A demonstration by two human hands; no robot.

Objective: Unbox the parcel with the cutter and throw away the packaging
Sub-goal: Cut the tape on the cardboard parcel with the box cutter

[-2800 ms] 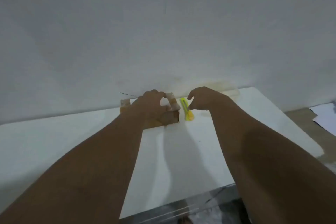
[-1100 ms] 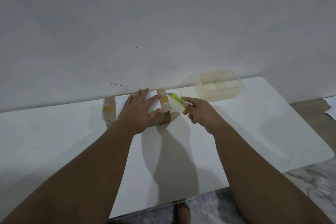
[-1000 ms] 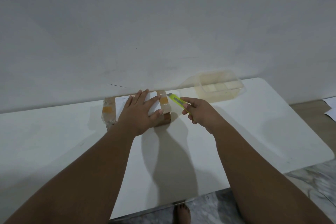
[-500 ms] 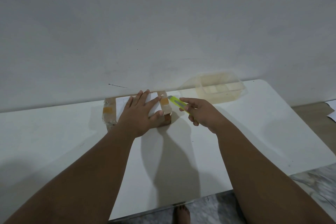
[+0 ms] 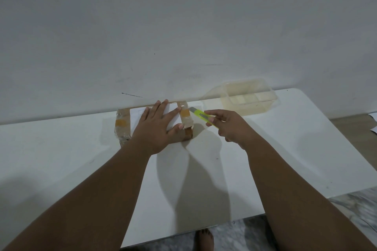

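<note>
A small cardboard parcel (image 5: 123, 126) with a white label and clear tape bands lies on the white table (image 5: 61, 159), close to the wall. My left hand (image 5: 157, 128) rests flat on top of it, fingers spread, covering most of the label. My right hand (image 5: 226, 126) grips a yellow-green cutter (image 5: 201, 115) just right of the parcel. The cutter's tip points up and left, close to the parcel's right taped end. I cannot tell whether the blade touches the tape.
A clear plastic container (image 5: 247, 96) stands at the back right of the table against the grey wall. The table's front edge (image 5: 204, 228) runs above a marbled floor, where a bare foot (image 5: 204, 238) shows. Paper lies on the floor at far right.
My right hand picked the cutter up off the table and has brought its tip to the parcel's right end. My left hand flattened on top of the parcel.
</note>
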